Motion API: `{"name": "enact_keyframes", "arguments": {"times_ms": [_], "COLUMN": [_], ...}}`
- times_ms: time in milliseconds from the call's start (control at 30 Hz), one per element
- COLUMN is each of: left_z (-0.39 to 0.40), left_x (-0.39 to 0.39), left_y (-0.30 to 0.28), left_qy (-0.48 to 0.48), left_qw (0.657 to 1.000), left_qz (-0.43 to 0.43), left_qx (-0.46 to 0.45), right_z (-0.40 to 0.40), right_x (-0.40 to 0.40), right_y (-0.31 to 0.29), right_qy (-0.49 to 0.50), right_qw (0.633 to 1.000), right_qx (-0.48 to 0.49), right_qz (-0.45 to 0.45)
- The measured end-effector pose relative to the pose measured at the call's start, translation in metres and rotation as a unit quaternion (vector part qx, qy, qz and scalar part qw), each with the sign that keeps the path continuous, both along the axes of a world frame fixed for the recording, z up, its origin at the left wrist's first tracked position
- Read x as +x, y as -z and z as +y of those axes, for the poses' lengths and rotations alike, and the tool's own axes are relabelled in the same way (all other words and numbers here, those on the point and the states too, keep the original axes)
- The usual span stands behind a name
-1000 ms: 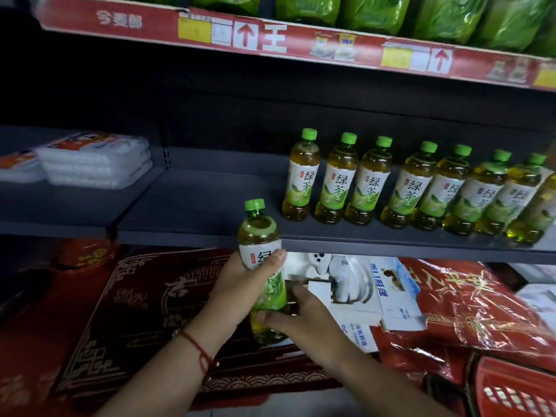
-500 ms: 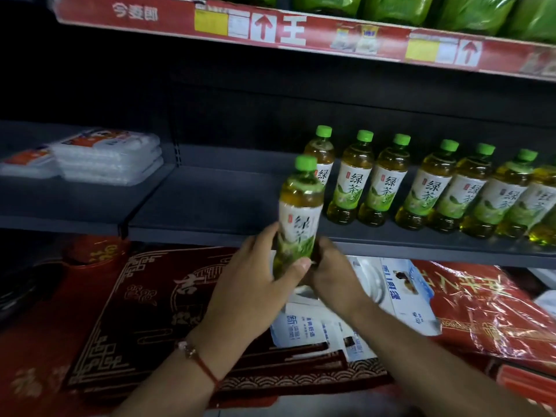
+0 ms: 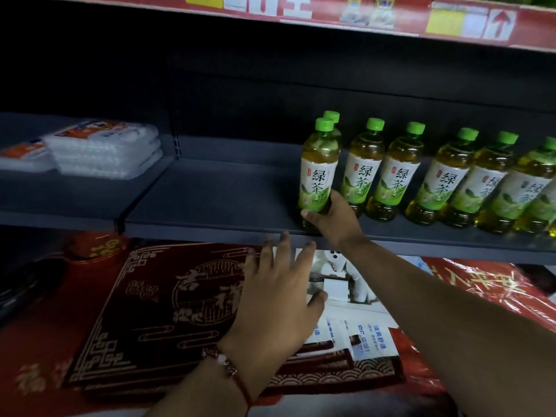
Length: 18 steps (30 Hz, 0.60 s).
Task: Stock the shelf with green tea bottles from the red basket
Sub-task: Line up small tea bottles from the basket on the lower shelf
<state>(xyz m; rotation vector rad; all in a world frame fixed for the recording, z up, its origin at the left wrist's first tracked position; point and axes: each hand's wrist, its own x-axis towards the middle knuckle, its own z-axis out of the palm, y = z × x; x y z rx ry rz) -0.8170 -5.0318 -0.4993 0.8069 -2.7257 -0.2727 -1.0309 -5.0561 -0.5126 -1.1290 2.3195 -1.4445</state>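
1. At far left on the dark shelf (image 3: 210, 203) sit stacked clear plastic packs (image 3: 105, 149); they lie well apart from your hands.
2. Your left hand (image 3: 276, 299) hovers below the shelf edge with fingers spread and relaxed, grasping nothing; a red cord bracelet (image 3: 231, 368) circles its wrist.
3. Your right hand (image 3: 334, 218) grips the base of a green tea bottle (image 3: 319, 176); the bottle stands upright at the shelf's front edge, in front of the leftmost bottle.
4. The row of bottles (image 3: 451, 179) runs on to the right.

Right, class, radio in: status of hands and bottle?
Right hand grips bottle low, at shelf front. Left hand open, empty. Nothing blocking.
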Motion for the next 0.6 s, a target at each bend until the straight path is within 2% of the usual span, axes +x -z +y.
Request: {"name": "enact_keyframes", "arguments": {"times_ms": [200,333,433,533,600], "left_z": [0.005,0.011,0.022,0.043,0.064], "left_x": [-0.005,-0.009,-0.013,-0.021,-0.029], "left_y": [0.006,0.009,0.01,0.019,0.029], "left_qy": [0.011,0.021,0.029,0.059,0.087], "left_qw": [1.0,0.999,0.999,0.995,0.992], "left_qz": [-0.015,-0.031,-0.044,-0.073,-0.083], "left_qx": [0.002,0.012,0.009,-0.018,-0.039], "right_z": [-0.006,0.027,0.091,0.17,0.222], "right_x": [-0.003,0.014,0.032,0.035,0.034], "right_y": [-0.002,-0.01,-0.003,0.01,0.021], "right_qy": [0.009,-0.016,-0.045,-0.067,-0.072], "right_qw": [0.999,0.998,0.988,0.95,0.921], "right_qx": [0.029,0.065,0.125,0.24,0.319], "right_qz": [-0.016,-0.006,0.082,0.186,0.212]}}
